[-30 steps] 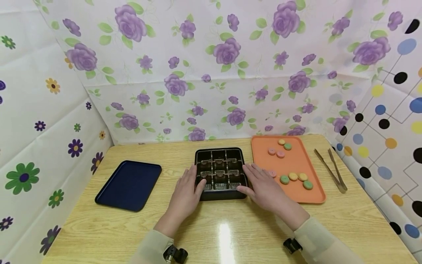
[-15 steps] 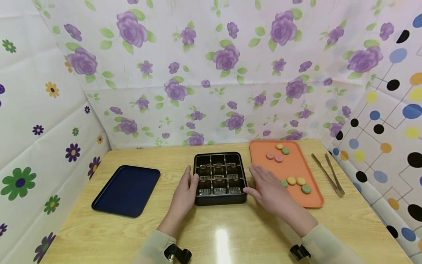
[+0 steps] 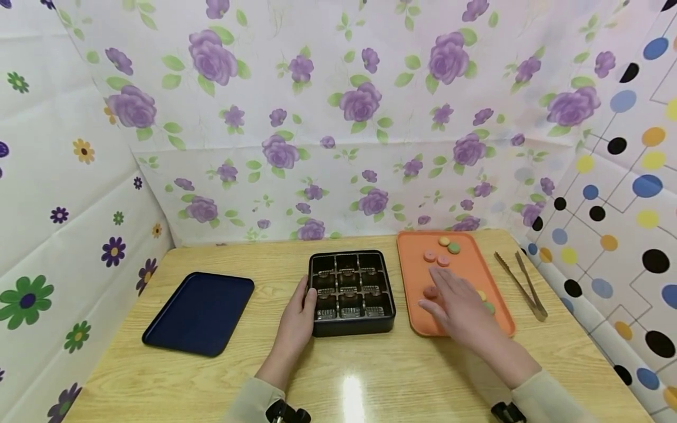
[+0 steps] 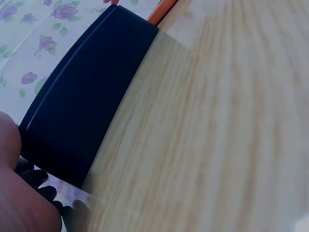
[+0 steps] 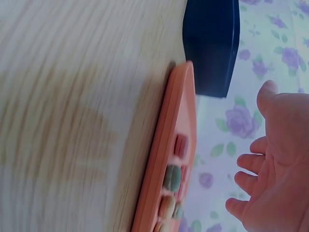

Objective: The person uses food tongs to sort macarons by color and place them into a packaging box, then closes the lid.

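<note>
The black compartment box (image 3: 351,292) stands mid-surface, steadied at its left wall by the left hand (image 3: 297,321). The right hand (image 3: 459,304), fingers spread and empty, hovers over the orange tray (image 3: 411,276). Discs (image 3: 429,256) risk being knocked off by a careless sweep.

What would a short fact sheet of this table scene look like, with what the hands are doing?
left hand: rests against the left side of the black compartment box
right hand: open, over the orange tray
orange tray: holds round pink, green and yellow cookies
blue tray: left of the box
tongs: on the wooden table, right of the orange tray
</note>
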